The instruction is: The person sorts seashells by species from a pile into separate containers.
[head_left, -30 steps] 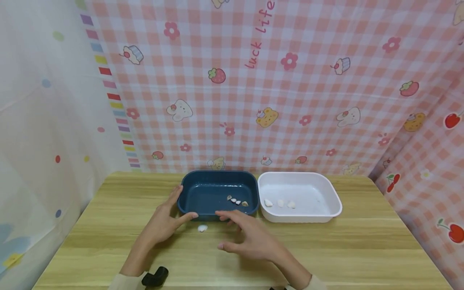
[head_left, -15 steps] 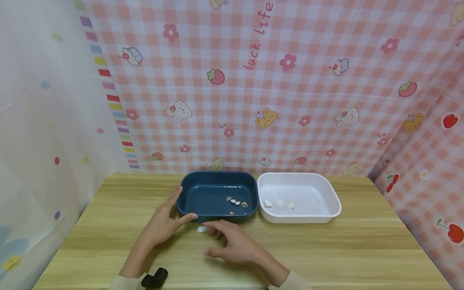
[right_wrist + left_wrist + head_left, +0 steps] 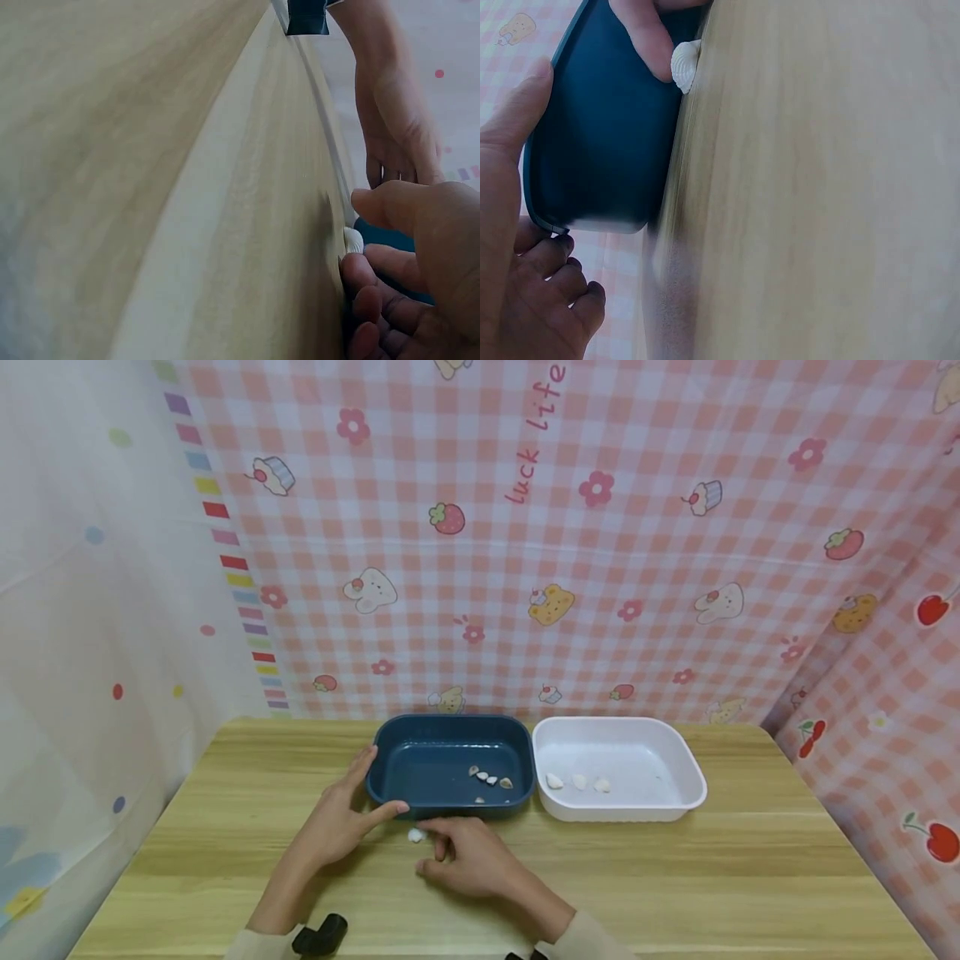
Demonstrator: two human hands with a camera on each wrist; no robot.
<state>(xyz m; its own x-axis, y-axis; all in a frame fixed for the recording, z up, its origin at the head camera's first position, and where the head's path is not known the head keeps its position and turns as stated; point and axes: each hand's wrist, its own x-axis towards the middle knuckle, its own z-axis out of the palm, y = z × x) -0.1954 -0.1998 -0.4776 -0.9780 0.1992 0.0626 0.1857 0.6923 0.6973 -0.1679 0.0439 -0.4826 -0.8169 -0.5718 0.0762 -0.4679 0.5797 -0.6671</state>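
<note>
A white ribbed seashell (image 3: pixel 416 835) lies on the table in front of the dark blue tray (image 3: pixel 442 810). My right hand (image 3: pixel 468 856) reaches it with the index fingertip; the thumb is apart from it and the other fingers are bent. In the left wrist view a fingertip meets the seashell (image 3: pixel 684 66), and the right wrist view shows the seashell (image 3: pixel 353 240) beside the fingers. My left hand (image 3: pixel 337 818) holds the tray's front left corner, thumb at the front rim, fingers along the left side. Several small shells (image 3: pixel 487 778) lie inside this tray.
A white tray (image 3: pixel 622 814) with 3 white shells (image 3: pixel 579 782) stands right against the blue one. Both sit near the back of the wooden table (image 3: pixel 712 893), before a checked cloth (image 3: pixel 480 568). Dark wrist mounts (image 3: pixel 321 935) show at the bottom.
My right hand has moved left and slightly forward to the seashell, and its index finger now reaches it. My left hand has stayed at the tray's corner.
</note>
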